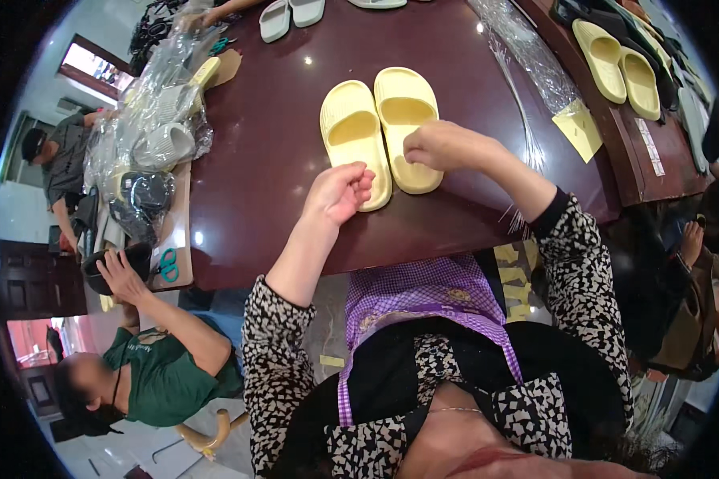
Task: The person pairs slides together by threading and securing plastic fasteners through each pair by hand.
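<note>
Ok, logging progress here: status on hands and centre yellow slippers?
Left hand, right hand: curled over yellow slippers. Pair side by side on table. Only hands cover them.

2 black-and-white patterned sleeves [587, 295] accompany a purple checked apron [423, 289].

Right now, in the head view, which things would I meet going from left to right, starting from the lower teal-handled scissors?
Teal-handled scissors, central pair of yellow slides, loose bundle of thin white ties, yellow card, pale paper strip.
</note>
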